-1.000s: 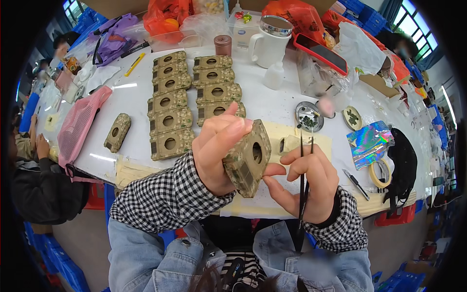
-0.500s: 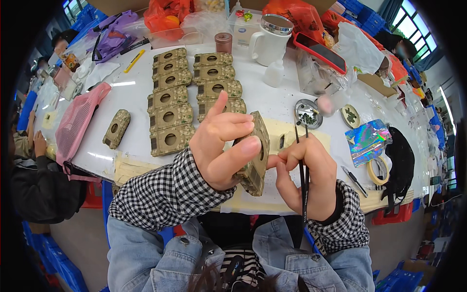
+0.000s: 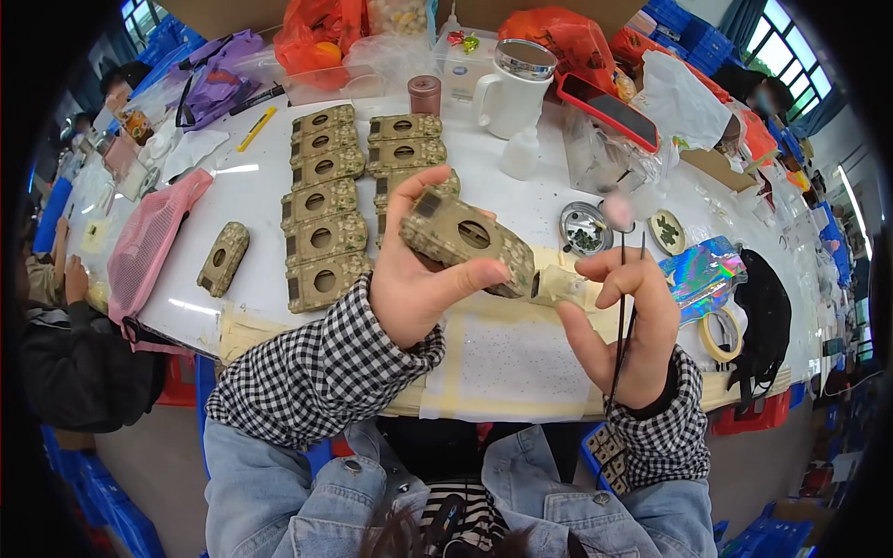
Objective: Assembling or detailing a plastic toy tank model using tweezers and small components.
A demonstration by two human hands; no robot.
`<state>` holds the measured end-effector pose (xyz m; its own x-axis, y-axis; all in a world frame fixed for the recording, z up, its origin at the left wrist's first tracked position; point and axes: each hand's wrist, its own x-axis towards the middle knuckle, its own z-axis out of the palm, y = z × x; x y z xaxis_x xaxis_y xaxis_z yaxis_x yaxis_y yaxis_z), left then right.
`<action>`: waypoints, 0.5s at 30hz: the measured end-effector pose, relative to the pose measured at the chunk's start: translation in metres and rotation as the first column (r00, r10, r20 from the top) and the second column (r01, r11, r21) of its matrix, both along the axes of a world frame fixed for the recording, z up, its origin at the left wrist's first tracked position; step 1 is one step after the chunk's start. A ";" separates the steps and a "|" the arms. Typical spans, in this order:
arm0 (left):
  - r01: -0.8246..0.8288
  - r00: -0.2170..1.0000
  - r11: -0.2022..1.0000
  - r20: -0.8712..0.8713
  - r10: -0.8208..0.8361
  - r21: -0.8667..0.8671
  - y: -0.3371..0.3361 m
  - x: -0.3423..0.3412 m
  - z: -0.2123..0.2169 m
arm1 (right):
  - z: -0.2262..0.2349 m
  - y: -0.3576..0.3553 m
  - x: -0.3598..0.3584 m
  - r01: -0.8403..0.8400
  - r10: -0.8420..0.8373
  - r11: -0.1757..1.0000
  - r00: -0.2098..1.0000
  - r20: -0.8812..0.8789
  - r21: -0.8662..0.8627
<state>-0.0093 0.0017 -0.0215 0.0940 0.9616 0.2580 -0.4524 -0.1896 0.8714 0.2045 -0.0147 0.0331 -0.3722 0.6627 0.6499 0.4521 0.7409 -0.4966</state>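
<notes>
My left hand (image 3: 409,302) grips a camouflage-painted toy vehicle hull (image 3: 430,226), tilted with its top and round hole facing me. The thumb lies along the near edge, and the fingers wrap behind. In my right hand (image 3: 656,321) is a pair of thin black tweezers (image 3: 620,344), their tips pointing away from me and apart. My right thumb and index finger are spread, touching neither hull nor tweezer tips. A small beige block (image 3: 558,285) stands on the table between my hands, partly hidden. Beyond the right hand is a round dish (image 3: 564,226) with small dark green parts.
Two columns of similar hulls (image 3: 346,237) stand ahead, with a single one (image 3: 234,244) further left. On the right are a lid with green bits (image 3: 668,232), a tape roll (image 3: 711,338) and a shiny bag (image 3: 702,270). A white mug (image 3: 512,107) and phone (image 3: 609,113) are at the back.
My left hand has turned the hull from on edge to top-side toward me and lifted it away from the right hand. My right hand has moved right, its thumb and index finger spreading apart.
</notes>
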 end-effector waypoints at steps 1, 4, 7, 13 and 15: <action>0.065 0.995 0.995 0.075 -0.059 -0.080 0.001 0.000 -0.001 | 0.000 0.002 0.001 -0.018 0.018 1.000 1.000 0.003 -0.001; 0.272 0.944 0.945 0.242 -0.224 -0.185 0.002 -0.001 -0.003 | -0.014 0.008 0.001 -0.062 0.056 0.994 0.996 0.070 0.087; 0.326 0.924 0.917 0.280 -0.259 -0.228 0.001 0.001 -0.002 | -0.024 0.011 -0.001 -0.088 0.082 0.990 0.995 0.055 0.113; 0.352 0.929 0.887 0.226 -0.293 -0.299 -0.004 0.005 -0.005 | -0.029 0.011 -0.004 -0.094 0.095 0.985 0.996 0.003 0.147; 0.347 0.933 0.881 0.212 -0.290 -0.323 -0.005 0.005 -0.003 | -0.030 0.011 -0.006 -0.103 0.108 0.979 0.994 -0.016 0.175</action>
<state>-0.0043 -0.0032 -0.0247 0.3973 0.9162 -0.0524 -0.5688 0.2906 0.7694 0.1987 -0.0041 0.0028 -0.4160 0.4968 0.7617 0.3558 0.8597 -0.3664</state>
